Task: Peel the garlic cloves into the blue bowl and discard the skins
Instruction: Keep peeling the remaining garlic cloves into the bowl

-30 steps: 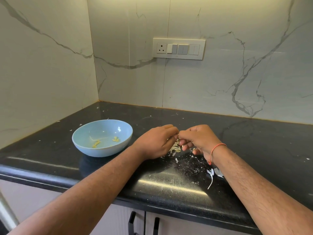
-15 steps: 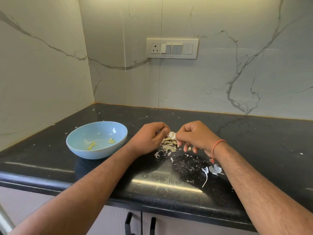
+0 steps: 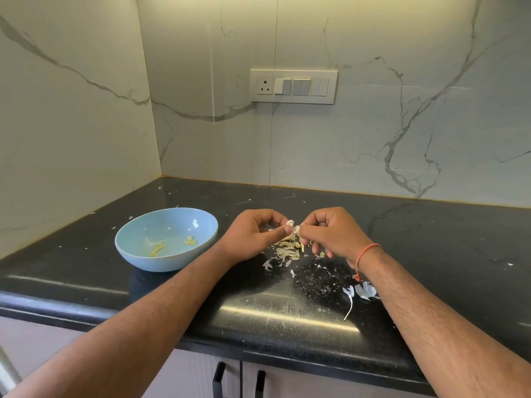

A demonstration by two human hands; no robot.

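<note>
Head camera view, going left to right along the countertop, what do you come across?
blue bowl → left hand → garlic clove pinched between both hands → right hand → white skin pieces

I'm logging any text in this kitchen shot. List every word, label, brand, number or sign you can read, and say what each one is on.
None: no readable text anywhere in the head view.
Switch panel on the wall: a socket and plain rocker switches, no legible marking; a faint mark near its lower edge is too small to read.
Blue bowl: plain, no print.
Countertop, marble wall, cabinet handles: no labels.
</note>
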